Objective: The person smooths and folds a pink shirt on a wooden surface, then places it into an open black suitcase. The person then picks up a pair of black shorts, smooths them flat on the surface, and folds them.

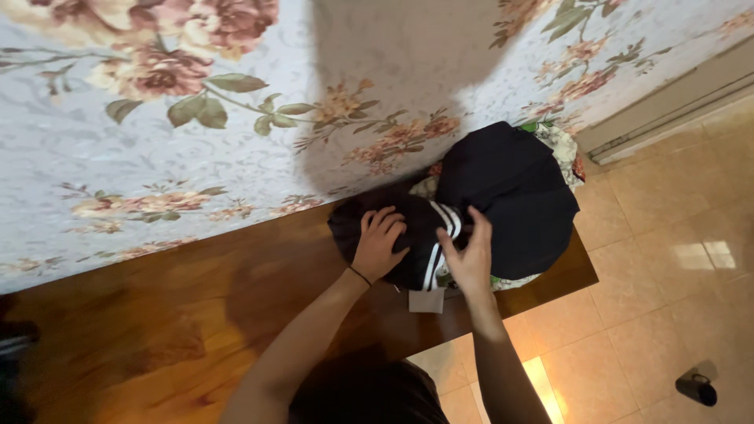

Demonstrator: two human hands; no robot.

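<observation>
While the head camera looks straight down, the left hand lies flat on a dark garment with white stripes, its fingers spread apart and pressing on the cloth, a thin dark band round the wrist. The right hand rests just beside it on the same garment, fingers close together and curled over the striped part; whether they pinch the fabric or only lie on it cannot be told. The garment sits bundled at the edge of a wooden bed frame, where the wood meets a floral bedsheet. A pale tag hangs from its lower edge. Touching it on the far side is a larger dark cloth, draped over a pile of patterned fabric. Beyond the frame's corner lies a beige tiled floor, with a small dark object well apart from both hands.
</observation>
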